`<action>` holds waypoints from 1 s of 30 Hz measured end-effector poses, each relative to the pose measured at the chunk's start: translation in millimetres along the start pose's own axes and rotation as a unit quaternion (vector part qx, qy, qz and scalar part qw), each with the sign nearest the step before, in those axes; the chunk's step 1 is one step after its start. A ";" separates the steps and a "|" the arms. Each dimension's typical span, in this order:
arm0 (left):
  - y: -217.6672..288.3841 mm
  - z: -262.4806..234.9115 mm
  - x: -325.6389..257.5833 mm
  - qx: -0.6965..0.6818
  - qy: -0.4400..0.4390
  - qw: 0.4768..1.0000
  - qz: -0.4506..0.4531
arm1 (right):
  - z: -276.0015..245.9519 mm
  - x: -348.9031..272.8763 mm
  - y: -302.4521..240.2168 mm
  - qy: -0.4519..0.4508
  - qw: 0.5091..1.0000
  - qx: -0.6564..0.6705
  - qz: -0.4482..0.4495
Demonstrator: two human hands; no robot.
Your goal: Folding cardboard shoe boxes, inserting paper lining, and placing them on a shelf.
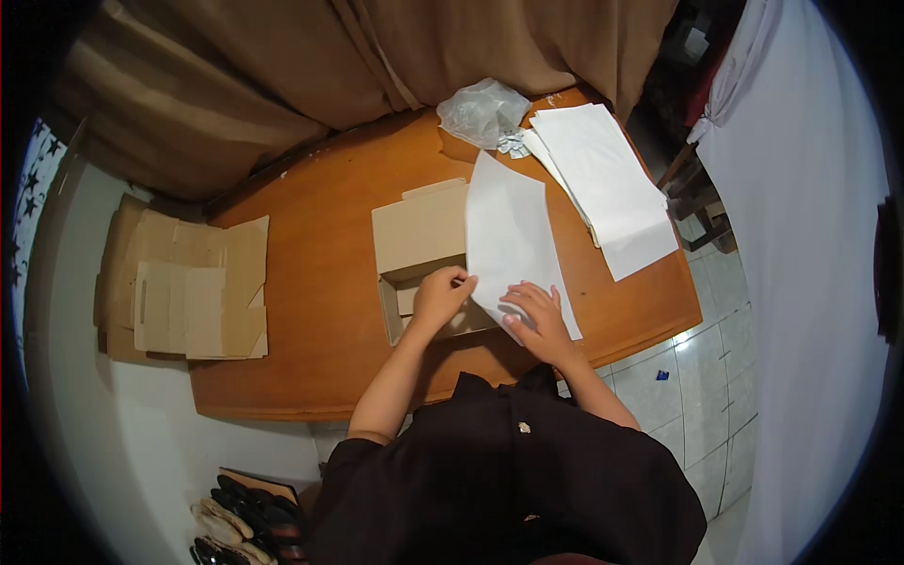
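A sheet of white paper slants over the right side of an open cardboard box, whose lid is tipped back. My left hand pinches the paper's left edge above the box opening. Against the lower right part of the sheet lies my right hand, its fingers spread and touching the paper. Part of the box's inside and its right wall are hidden beneath the sheet.
A stack of white paper lies at the right of the wooden table. Behind it sits a crumpled clear plastic bag. Flattened cardboard pieces rest at the left edge. Shoes stand on the floor at lower left.
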State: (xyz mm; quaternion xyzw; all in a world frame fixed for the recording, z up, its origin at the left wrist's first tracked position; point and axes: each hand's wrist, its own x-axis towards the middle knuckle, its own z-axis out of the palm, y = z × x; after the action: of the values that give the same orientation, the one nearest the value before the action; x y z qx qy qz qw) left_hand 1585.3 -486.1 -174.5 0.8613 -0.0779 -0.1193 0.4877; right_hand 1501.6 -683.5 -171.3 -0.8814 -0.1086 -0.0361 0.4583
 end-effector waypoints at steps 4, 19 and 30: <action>-24.3 -27.8 -41.0 0.127 0.103 0.987 -0.011 | 3.1 1.4 7.5 -0.027 0.996 -0.073 0.031; -33.5 -53.4 -89.9 0.316 0.233 0.917 -0.064 | 22.9 15.4 -4.4 -0.100 0.973 -0.209 -0.015; -19.4 -34.4 -28.7 0.342 -0.099 0.908 0.222 | 13.9 18.0 -6.2 -0.073 0.975 -0.208 0.004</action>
State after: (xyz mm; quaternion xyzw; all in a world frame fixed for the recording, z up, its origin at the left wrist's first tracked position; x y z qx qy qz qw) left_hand 1567.7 -440.7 -170.3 0.9196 -0.3508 -0.0589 0.1667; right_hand 1517.3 -665.8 -171.5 -0.9581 -0.1283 0.0084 0.2561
